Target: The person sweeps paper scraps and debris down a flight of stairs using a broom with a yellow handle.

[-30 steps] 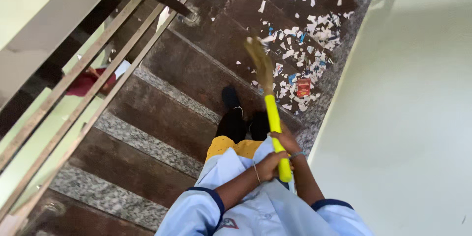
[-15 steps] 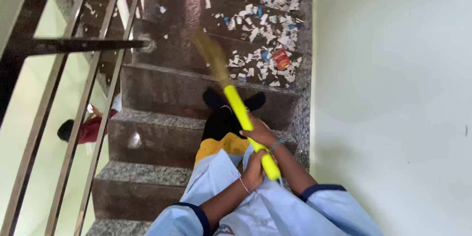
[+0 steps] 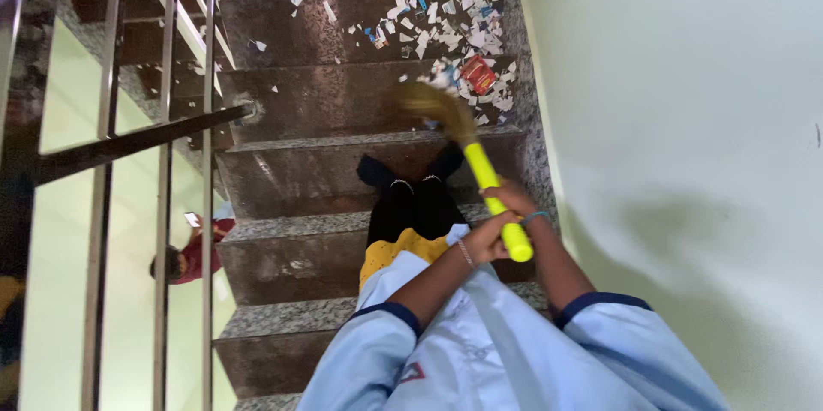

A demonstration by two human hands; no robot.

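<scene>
On stairs: we stand on a granite step (image 3: 283,244) w/ dark shoes (image 3: 411,173) pointing down the flight.
Broom: yellow handle (image 3: 493,197), straw head (image 3: 433,107) blurred, tilted up-left, its tip over the step below, just beside the litter.
Right hand (image 3: 513,203): wrapped round mid-handle, fingers closed on it; thin band at wrist.
Left hand (image 3: 486,244): closed round handle's lower end, just below the right hand; thin bangle at wrist.
Litter: torn paper scraps (image 3: 446,21), white w/ some blue, spread over two lower steps, thickest on the wall side.
Red packet (image 3: 477,74): lies among scraps, near the straw head.
Wall (image 3: 686,120): pale green, on our right.
Railing (image 3: 163,137): metal bars on our left, open drop beyond.
Other person (image 3: 193,248): far below thru railing, red top, seen from above; can't tell more.
Clothes: light blue sleeves (image 3: 377,360) w/ dark cuffs, yellow cloth (image 3: 399,250) at the knees.
</scene>
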